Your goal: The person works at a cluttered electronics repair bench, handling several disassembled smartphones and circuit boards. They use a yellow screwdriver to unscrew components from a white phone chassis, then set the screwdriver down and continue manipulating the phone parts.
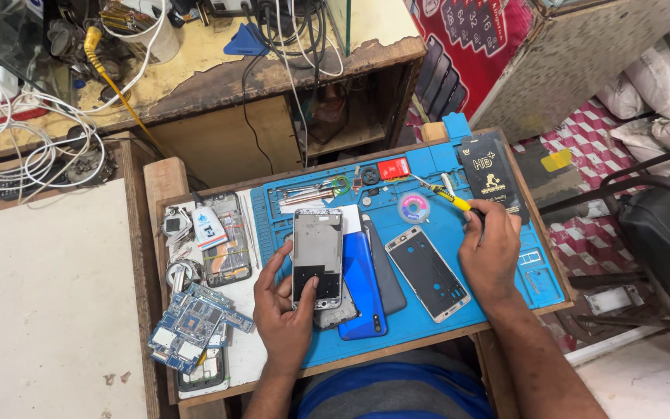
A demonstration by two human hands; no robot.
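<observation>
While left hand [284,306] grips one phone [318,256], right hand [492,252] takes one screwdriver [450,197] (yellow).

You're gripping a silver phone frame [317,256], tilted upright near the blue mat's [498,299] left edge | you're pinching a yellow-handled screwdriver [451,198] lying near its far edge.

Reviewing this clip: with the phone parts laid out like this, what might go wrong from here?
The left hand holds an opened phone frame over stacked parts, a blue back cover among them; a slip might scratch them. The right hand grips a yellow-handled tool near the white-framed screen, which the tip may nick. Circuit boards sit near the table's left edge and may get knocked off.
</observation>
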